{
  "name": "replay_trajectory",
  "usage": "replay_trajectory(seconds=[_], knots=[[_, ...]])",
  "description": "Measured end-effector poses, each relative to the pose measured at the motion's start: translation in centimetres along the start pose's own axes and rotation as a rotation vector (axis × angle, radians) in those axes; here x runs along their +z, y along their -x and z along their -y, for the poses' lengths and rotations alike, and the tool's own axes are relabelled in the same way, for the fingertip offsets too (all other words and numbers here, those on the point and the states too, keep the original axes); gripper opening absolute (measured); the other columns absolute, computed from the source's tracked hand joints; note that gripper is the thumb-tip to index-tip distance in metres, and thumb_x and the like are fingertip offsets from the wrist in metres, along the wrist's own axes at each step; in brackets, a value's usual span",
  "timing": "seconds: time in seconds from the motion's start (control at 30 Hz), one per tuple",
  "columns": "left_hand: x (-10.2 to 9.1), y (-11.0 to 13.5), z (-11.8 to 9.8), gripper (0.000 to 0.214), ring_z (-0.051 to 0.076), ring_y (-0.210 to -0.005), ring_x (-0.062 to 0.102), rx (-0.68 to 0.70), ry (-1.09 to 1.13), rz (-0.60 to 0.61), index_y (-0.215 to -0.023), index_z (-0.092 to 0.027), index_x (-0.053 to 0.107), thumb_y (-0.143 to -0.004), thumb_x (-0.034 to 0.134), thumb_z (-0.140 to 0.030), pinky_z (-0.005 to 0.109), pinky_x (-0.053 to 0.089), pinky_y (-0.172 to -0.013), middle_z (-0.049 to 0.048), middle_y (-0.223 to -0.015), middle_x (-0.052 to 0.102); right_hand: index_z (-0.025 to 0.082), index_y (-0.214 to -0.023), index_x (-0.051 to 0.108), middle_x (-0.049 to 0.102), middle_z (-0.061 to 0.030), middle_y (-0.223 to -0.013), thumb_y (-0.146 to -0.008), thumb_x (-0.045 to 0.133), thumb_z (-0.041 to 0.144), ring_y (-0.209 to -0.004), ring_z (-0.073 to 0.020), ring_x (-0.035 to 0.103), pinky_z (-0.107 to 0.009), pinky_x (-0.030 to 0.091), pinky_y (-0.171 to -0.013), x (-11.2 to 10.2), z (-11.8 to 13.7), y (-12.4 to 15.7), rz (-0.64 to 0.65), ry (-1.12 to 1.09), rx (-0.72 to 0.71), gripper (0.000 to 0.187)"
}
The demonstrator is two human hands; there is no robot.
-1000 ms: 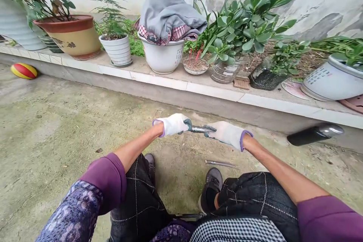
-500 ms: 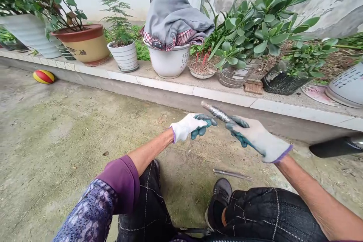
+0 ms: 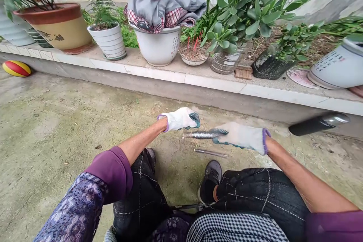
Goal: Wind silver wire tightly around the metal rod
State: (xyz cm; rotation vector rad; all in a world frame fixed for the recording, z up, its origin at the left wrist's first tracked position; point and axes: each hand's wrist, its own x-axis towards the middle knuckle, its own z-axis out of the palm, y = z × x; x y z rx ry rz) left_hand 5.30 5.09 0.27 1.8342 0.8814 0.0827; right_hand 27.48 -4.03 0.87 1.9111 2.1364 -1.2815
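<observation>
Both my hands wear white gloves with dark green palms. My right hand (image 3: 244, 136) grips one end of a short wire-wrapped metal rod (image 3: 200, 135), which lies level and points left, a little blurred by motion. My left hand (image 3: 181, 118) hovers just above and left of the rod's free end, fingers curled closed, apart from the rod; I cannot make out anything inside them. A second thin metal rod (image 3: 211, 153) lies on the concrete ground below the hands, in front of my right shoe (image 3: 210, 183).
A tiled ledge (image 3: 215, 83) runs across the back with potted plants, a white pot (image 3: 159, 47) draped with grey and checked cloth, and a small brush (image 3: 243, 72). A dark metal flask (image 3: 317, 124) lies at the right. A red-yellow ball (image 3: 16, 68) rests at far left.
My right hand has dropped and turned the rod from tilted up-left to level. My left hand let go of the rod a second ago and now stays curled beside it.
</observation>
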Motion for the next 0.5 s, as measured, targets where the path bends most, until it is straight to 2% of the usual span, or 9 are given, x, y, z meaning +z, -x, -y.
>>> replay_trajectory(seconds=[0.07, 0.13, 0.2, 0.27, 0.37, 0.5], knots=[[0.2, -0.2, -0.5, 0.010, 0.008, -0.043, 0.042, 0.006, 0.010, -0.036, -0.075, -0.016, 0.068, -0.075, 0.058, -0.013, 0.019, 0.028, -0.039, -0.0013, -0.055, 0.054, 0.018, -0.094, 0.076, 0.071, -0.0071, -0.079, -0.079, 0.061, 0.030, -0.064, -0.0191, 0.057, -0.032, 0.044, -0.061, 0.0, -0.8, -0.8, -0.100, 0.133, 0.005, 0.025], [0.3, -0.7, -0.8, 0.012, 0.007, -0.041, 0.040, 0.011, 0.071, -0.085, -0.078, -0.016, 0.067, -0.077, 0.056, -0.014, 0.020, 0.027, -0.038, -0.0016, -0.055, 0.054, 0.017, -0.107, 0.075, 0.075, -0.0116, -0.095, -0.084, 0.058, 0.033, -0.078, -0.0249, 0.063, -0.036, 0.046, -0.073, -0.3, -1.5, -1.3, -0.198, 0.187, -0.001, 0.033], [0.1, -1.2, -0.8, 0.011, 0.007, -0.039, 0.038, 0.000, 0.138, -0.129, -0.083, -0.016, 0.067, -0.080, 0.056, -0.017, 0.020, 0.028, -0.037, -0.0023, -0.055, 0.055, 0.019, -0.120, 0.072, 0.075, -0.0116, -0.104, -0.088, 0.055, 0.040, -0.086, -0.0266, 0.066, -0.036, 0.047, -0.079, -0.8, -1.8, -1.5, -0.289, 0.198, 0.004, 0.042], [-0.2, -1.3, -0.7, 0.009, 0.006, -0.037, 0.036, -0.017, 0.152, -0.164, -0.083, -0.016, 0.066, -0.082, 0.058, -0.022, 0.019, 0.028, -0.036, -0.0029, -0.056, 0.055, 0.022, -0.123, 0.070, 0.075, -0.0087, -0.102, -0.088, 0.055, 0.042, -0.086, -0.0249, 0.067, -0.033, 0.047, -0.078, -1.3, -1.7, -1.5, -0.337, 0.216, 0.042, 0.043], [-0.6, -1.2, -0.5, 0.013, 0.005, -0.036, 0.035, -0.029, 0.140, -0.193, -0.081, -0.017, 0.065, -0.083, 0.063, -0.029, 0.019, 0.027, -0.035, -0.0042, -0.055, 0.054, 0.023, -0.118, 0.072, 0.075, -0.0073, -0.096, -0.088, 0.054, 0.041, -0.083, -0.0233, 0.067, -0.030, 0.047, -0.074, -1.6, -1.1, -1.5, -0.373, 0.266, 0.093, 0.039], [-0.5, -1.2, -0.1, 0.017, 0.005, -0.037, 0.035, 0.035, 0.239, -0.143, -0.088, -0.018, 0.066, -0.085, 0.062, -0.034, 0.019, 0.028, -0.034, -0.0056, -0.055, 0.052, 0.021, -0.122, 0.069, 0.074, -0.0099, -0.105, -0.092, 0.048, 0.046, -0.091, -0.0254, 0.067, -0.031, 0.046, -0.076, -1.6, -0.5, -1.7, -0.455, 0.273, 0.074, 0.044]])
